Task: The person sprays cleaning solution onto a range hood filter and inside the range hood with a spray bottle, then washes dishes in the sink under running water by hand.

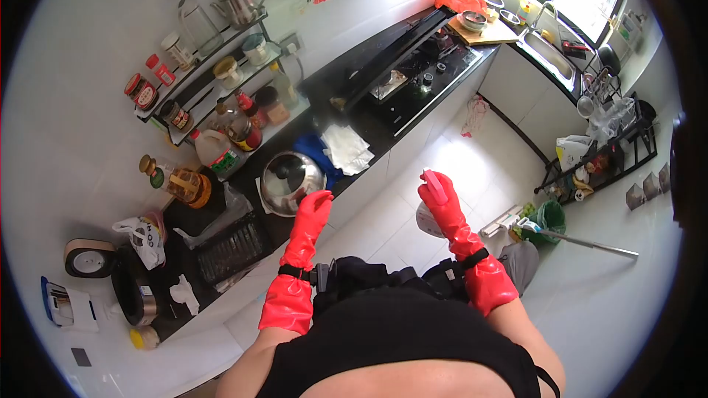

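My red-rubber-gloved right hand [443,205] clasps pink-topped pale plastic spray bottle [428,220], likely for trigger reach; red-rubber-gloved left hand [314,209] bunched, fingers together

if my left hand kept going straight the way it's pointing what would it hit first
Probably the blue item on the counter, beside the shiny metal lid. Depth is unclear, so your left hand might pass above it.

Head-worn view, facing forward and down over hands [315,208].
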The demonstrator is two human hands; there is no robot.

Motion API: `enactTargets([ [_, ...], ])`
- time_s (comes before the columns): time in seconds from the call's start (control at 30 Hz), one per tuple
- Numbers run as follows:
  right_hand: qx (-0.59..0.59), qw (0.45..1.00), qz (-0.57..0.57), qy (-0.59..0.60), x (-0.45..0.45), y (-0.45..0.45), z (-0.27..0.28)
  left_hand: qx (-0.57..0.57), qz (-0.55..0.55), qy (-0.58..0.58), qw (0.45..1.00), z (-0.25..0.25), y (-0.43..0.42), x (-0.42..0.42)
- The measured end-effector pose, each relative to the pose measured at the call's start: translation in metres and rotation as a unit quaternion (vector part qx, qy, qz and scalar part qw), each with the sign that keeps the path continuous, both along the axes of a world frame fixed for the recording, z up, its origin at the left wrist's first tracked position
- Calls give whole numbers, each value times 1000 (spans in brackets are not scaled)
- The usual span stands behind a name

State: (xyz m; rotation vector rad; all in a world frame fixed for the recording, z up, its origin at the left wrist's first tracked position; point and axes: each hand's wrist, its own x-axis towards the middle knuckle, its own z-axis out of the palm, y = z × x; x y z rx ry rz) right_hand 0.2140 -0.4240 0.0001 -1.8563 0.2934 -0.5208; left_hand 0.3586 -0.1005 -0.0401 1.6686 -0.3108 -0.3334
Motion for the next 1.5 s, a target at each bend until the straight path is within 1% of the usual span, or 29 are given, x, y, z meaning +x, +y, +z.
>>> enactTargets([
  [0.1,8,999,-7,-43,43,-15,-5,-29,-11,5,1000,11,-37,7],
  [0.13,57,996,3,-67,65,-17,-11,-28,-12,0,1000,8,-44,15],
  [0.3,-31,994,9,-107,173,-29,-17,-20,1,-18,1000,9,-62,63],
  [0.33,-44,993,12,-107,190,-27,-18,-11,1,-7,1000,1,-64,80],
  [0.4,26,992,84,-90,225,-28,-13,-15,16,-17,1000,-13,-71,109],
  [0.43,60,988,123,-76,241,-30,-2,-19,27,-19,999,-10,-80,120],
  [0.47,52,986,151,-57,251,-32,6,-27,43,23,998,-7,-87,130],
  [0.57,235,956,162,-72,286,-30,-14,-55,65,38,996,-3,-106,164],
  [0.6,65,991,99,-57,300,-29,-20,-53,62,36,996,-2,-111,175],
  [0.67,35,994,97,-47,317,-33,-32,-38,54,32,997,-2,-121,196],
  [0.73,15,994,108,-13,317,-37,-21,-10,44,37,998,-3,-129,206],
  [0.83,13,983,180,-20,318,-47,-8,5,32,33,999,-18,-141,217],
  [0.9,-11,974,221,-46,325,-62,-8,23,22,28,999,-9,-149,216],
  [0.93,37,956,292,-13,334,-74,-24,36,19,33,999,-11,-152,218],
  [0.97,83,928,362,22,345,-89,-39,-12,31,76,997,-24,-152,223],
  [1.0,63,920,380,66,342,-107,-30,0,34,58,998,-21,-156,225],
  [1.03,43,910,398,112,341,-129,-16,-29,52,78,995,-23,-158,227],
  [1.07,6,878,450,165,354,-155,-16,-40,72,99,992,-17,-160,227],
  [1.17,87,840,504,183,399,-231,-24,-21,148,117,982,-2,-168,224],
  [1.2,136,840,507,137,418,-267,-17,15,182,135,974,1,-169,219],
  [1.23,272,825,466,169,436,-298,4,7,233,125,964,0,-172,217],
  [1.27,383,793,433,190,466,-335,12,1,274,131,953,9,-177,209],
  [1.3,454,760,445,132,491,-366,27,-4,337,150,929,10,-179,205],
  [1.33,522,714,460,76,516,-397,42,-32,362,132,922,-4,-171,199],
  [1.37,210,847,486,-36,543,-416,59,-36,416,151,896,17,-184,192],
  [1.4,-111,906,382,-144,571,-435,76,-36,459,158,874,23,-189,187],
  [1.43,-331,887,268,-180,589,-448,122,-34,500,166,849,25,-189,181],
  [1.47,-529,811,137,-208,593,-459,158,-36,521,164,837,23,-186,177],
  [1.5,-471,862,119,-146,573,-469,169,-39,542,161,824,18,-182,170],
])
